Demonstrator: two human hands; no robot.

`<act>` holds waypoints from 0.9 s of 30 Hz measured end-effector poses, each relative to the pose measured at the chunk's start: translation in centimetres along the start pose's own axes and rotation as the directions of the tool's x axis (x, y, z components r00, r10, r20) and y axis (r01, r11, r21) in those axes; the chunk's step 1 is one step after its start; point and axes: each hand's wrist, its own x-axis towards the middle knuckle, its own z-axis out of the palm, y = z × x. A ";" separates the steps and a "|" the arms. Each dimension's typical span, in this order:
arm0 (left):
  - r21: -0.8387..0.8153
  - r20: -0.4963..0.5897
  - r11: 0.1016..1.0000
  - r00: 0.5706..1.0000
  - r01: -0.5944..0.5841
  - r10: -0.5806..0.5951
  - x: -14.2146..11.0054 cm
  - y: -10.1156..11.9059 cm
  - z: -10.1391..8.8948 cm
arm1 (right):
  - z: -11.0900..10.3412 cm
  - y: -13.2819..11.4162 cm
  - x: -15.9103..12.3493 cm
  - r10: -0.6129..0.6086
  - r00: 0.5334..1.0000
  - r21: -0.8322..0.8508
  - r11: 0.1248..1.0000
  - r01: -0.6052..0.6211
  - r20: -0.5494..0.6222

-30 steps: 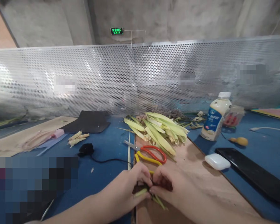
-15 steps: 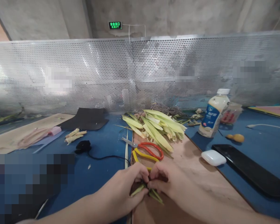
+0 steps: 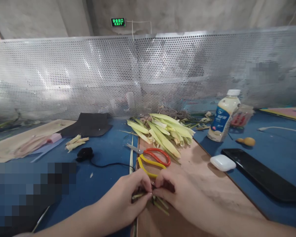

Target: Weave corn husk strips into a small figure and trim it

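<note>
My left hand [image 3: 124, 200] and my right hand [image 3: 179, 194] meet at the near edge of a brown board [image 3: 212, 194], fingers pinched together on a small bundle of green leaf strips [image 3: 155, 201]. The strip ends stick out below and between the fingers. Just beyond my fingertips lie scissors [image 3: 151, 158] with one red and one yellow handle. Farther back a pile of pale yellow-green leaves [image 3: 162, 133] rests across the board's far end.
On the blue table [image 3: 108, 148]: a white bottle with blue label [image 3: 223, 117], a white case [image 3: 222, 162], a black phone [image 3: 263, 176], a small black device with cord [image 3: 85, 154], leaf scraps [image 3: 75, 143], a dark mat [image 3: 90, 125]. A perforated metal screen [image 3: 88, 75] closes the back.
The view has tilted up slightly, so everything sits lower and nearer. Both hands stay pinched on the leaf strips, which have shifted a little between the fingers.
</note>
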 end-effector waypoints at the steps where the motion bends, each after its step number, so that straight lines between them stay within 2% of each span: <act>1: -0.005 -0.005 1.000 1.000 -0.003 0.003 0.0 -0.1 0.0 | 0.0 0.0 0.0 0.005 1.000 0.014 1.000 -0.005 0.003; 8: 0.057 0.027 0.998 0.999 -0.029 0.028 0.2 0.0 -0.3 | -0.1 0.4 0.1 -0.007 0.999 0.091 0.996 0.004 0.032; 12: 0.040 0.015 0.999 0.999 -0.032 0.031 0.3 0.0 -0.3 | 0.0 0.8 0.1 -0.025 0.998 0.157 0.987 0.017 0.050; 18: -0.192 -0.008 0.977 0.995 0.098 -0.102 0.7 -0.1 -0.2 | -0.2 0.9 0.4 -0.011 0.997 0.253 0.968 -0.009 0.077; 24: -0.344 -0.018 0.916 0.974 0.204 -0.224 1.1 0.0 -0.6 | -0.3 0.7 1.0 0.056 0.991 0.467 0.877 -0.108 0.122; 27: -0.400 -0.028 0.891 0.969 0.213 -0.244 1.2 -0.1 -0.8 | -0.5 0.2 1.2 0.066 0.993 0.449 0.887 -0.103 0.098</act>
